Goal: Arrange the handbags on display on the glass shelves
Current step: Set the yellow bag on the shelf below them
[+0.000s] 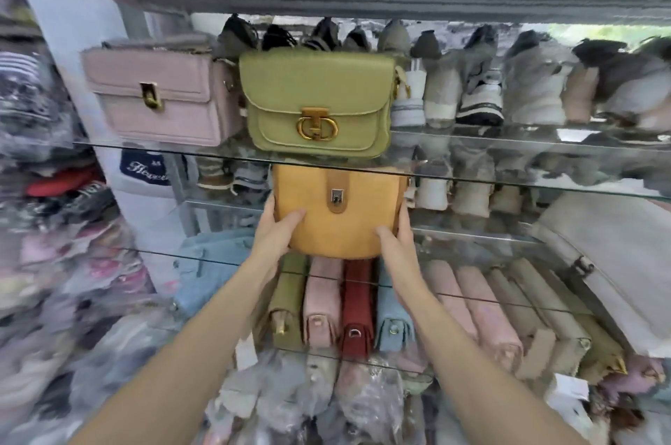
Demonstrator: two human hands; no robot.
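Observation:
A mustard-yellow handbag with a tan strap and a silver clasp is held upright between both hands, just under the front edge of a glass shelf. My left hand grips its left side, thumb on the front. My right hand grips its right side the same way. Above it, on the upper glass shelf, stand a green handbag with a gold clasp and, to its left, a pink handbag.
Below the yellow bag a lower glass shelf carries a row of small bags set end-on: green, pink, red, blue, then more pink and beige. Rolled socks fill the back of the upper shelves. A large white bag leans at right. Wrapped goods lie below.

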